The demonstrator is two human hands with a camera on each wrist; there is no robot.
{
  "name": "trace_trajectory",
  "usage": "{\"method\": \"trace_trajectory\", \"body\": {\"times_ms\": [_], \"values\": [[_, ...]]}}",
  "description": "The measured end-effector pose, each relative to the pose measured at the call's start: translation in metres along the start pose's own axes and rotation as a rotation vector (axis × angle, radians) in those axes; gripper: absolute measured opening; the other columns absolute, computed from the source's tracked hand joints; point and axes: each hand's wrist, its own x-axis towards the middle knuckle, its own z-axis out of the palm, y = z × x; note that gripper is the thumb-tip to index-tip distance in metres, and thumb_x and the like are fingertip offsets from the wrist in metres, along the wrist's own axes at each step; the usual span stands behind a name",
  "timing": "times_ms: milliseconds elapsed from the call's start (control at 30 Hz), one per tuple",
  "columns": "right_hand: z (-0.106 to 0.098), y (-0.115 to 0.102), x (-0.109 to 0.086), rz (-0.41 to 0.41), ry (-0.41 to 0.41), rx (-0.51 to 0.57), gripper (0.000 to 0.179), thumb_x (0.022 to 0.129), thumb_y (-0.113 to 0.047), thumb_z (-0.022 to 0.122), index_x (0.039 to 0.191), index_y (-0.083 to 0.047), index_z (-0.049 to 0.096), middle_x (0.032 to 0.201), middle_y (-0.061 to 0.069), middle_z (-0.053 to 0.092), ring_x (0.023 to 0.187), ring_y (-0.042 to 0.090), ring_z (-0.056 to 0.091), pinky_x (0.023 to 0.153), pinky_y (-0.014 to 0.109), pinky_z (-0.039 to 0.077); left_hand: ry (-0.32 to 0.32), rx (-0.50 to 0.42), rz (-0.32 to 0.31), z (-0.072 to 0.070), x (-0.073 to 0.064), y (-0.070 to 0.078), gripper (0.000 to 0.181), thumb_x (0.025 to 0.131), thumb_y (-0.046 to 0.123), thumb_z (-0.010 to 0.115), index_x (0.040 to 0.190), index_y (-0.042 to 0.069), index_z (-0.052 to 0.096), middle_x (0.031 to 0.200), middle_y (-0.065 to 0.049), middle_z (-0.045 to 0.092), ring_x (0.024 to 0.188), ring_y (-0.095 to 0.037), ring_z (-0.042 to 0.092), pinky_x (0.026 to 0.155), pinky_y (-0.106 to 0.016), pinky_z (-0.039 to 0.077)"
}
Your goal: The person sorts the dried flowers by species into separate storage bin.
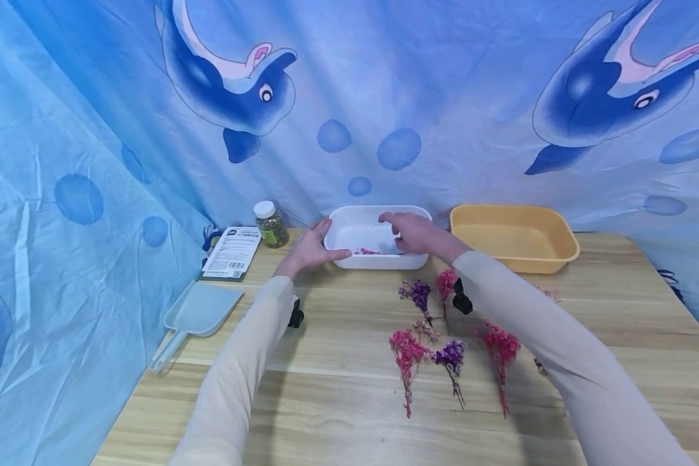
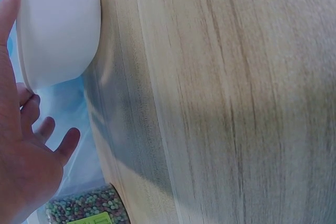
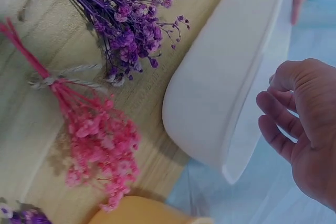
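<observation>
A white plastic tub (image 1: pixel 378 261) stands by the back curtain with small bits of pink dried flower (image 1: pixel 367 252) inside. My left hand (image 1: pixel 313 247) spans its left end, the thumb along the front rim and the fingertips at the left edge. Over the tub's right part is my right hand (image 1: pixel 410 230), index finger stretched out and the others loosely bent; nothing shows between them. In the right wrist view a tied purple bunch (image 3: pixel 126 40) and a pink bunch (image 3: pixel 100 140) lie on the table beside the tub.
A yellow tub (image 1: pixel 544 264) stands right of the white one. Several more dried bunches, among them a pink one (image 1: pixel 408 353), lie in front. To the left are a jar of pellets (image 1: pixel 271 228), a printed packet (image 1: pixel 231 252) and a pale dustpan (image 1: pixel 204 310).
</observation>
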Motion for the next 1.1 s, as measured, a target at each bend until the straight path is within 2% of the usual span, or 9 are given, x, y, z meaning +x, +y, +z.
{"method": "trace_trajectory", "body": {"times_ms": [133, 367, 500, 633, 767, 933, 1100], "values": [[-0.007, 0.009, -0.018, 0.01, 0.082, 0.086, 0.053, 0.09, 0.001, 0.063, 0.141, 0.004, 0.046, 0.103, 0.02, 0.066, 0.088, 0.031, 0.067, 0.079, 0.042, 0.056, 0.006, 0.002, 0.007, -0.001, 0.0, 0.001, 0.108, 0.081, 0.061, 0.073, 0.158, 0.003, 0.023, 0.164, -0.014, 0.021, 0.148, -0.037, 0.018, 0.119, -0.052, 0.017], [-0.01, 0.007, -0.06, 0.181, 0.129, 0.317, 0.057, 0.092, -0.005, 0.067, 0.14, 0.01, 0.042, 0.099, 0.02, 0.067, 0.082, 0.032, 0.067, 0.073, 0.042, 0.056, 0.005, 0.002, 0.008, -0.003, -0.001, -0.002, 0.108, 0.082, 0.061, 0.073, 0.158, 0.003, 0.023, 0.164, -0.015, 0.02, 0.148, -0.038, 0.018, 0.119, -0.053, 0.018], [-0.006, 0.002, -0.086, 0.258, 0.161, 0.396, 0.058, 0.092, -0.007, 0.068, 0.139, 0.013, 0.042, 0.095, 0.019, 0.068, 0.076, 0.03, 0.067, 0.067, 0.038, 0.056, 0.001, 0.007, 0.008, -0.003, -0.001, -0.003, 0.108, 0.082, 0.061, 0.072, 0.158, 0.002, 0.023, 0.164, -0.015, 0.02, 0.148, -0.038, 0.017, 0.119, -0.053, 0.017], [0.001, -0.001, -0.11, 0.341, 0.189, 0.445, 0.059, 0.091, -0.009, 0.07, 0.138, 0.015, 0.042, 0.094, 0.019, 0.067, 0.07, 0.026, 0.066, 0.062, 0.036, 0.057, 0.0, 0.011, 0.008, -0.003, 0.0, -0.003, 0.109, 0.082, 0.062, 0.072, 0.158, 0.003, 0.022, 0.164, -0.015, 0.019, 0.148, -0.038, 0.017, 0.119, -0.052, 0.017], [0.01, -0.005, -0.131, 0.433, 0.174, 0.503, 0.065, 0.091, -0.012, 0.072, 0.139, 0.017, 0.039, 0.098, 0.021, 0.066, 0.072, 0.025, 0.067, 0.068, 0.04, 0.059, 0.004, 0.012, 0.01, -0.003, 0.001, -0.003, 0.109, 0.081, 0.062, 0.072, 0.158, 0.003, 0.023, 0.164, -0.014, 0.019, 0.148, -0.038, 0.017, 0.119, -0.052, 0.017], [0.022, -0.007, -0.151, 0.466, 0.177, 0.539, 0.073, 0.09, -0.014, 0.075, 0.14, 0.02, 0.035, 0.093, 0.021, 0.068, 0.07, 0.026, 0.069, 0.072, 0.042, 0.059, 0.004, 0.012, 0.017, -0.001, 0.001, -0.003, 0.109, 0.081, 0.062, 0.072, 0.158, 0.002, 0.023, 0.164, -0.015, 0.019, 0.148, -0.038, 0.018, 0.119, -0.052, 0.017], [0.034, -0.009, -0.16, 0.519, 0.164, 0.561, 0.079, 0.088, -0.018, 0.078, 0.141, 0.02, 0.031, 0.088, 0.017, 0.069, 0.068, 0.026, 0.07, 0.07, 0.042, 0.059, 0.008, 0.006, 0.024, 0.001, 0.001, -0.002, 0.109, 0.081, 0.061, 0.073, 0.157, 0.001, 0.024, 0.164, -0.016, 0.02, 0.148, -0.039, 0.018, 0.12, -0.051, 0.017]]}}
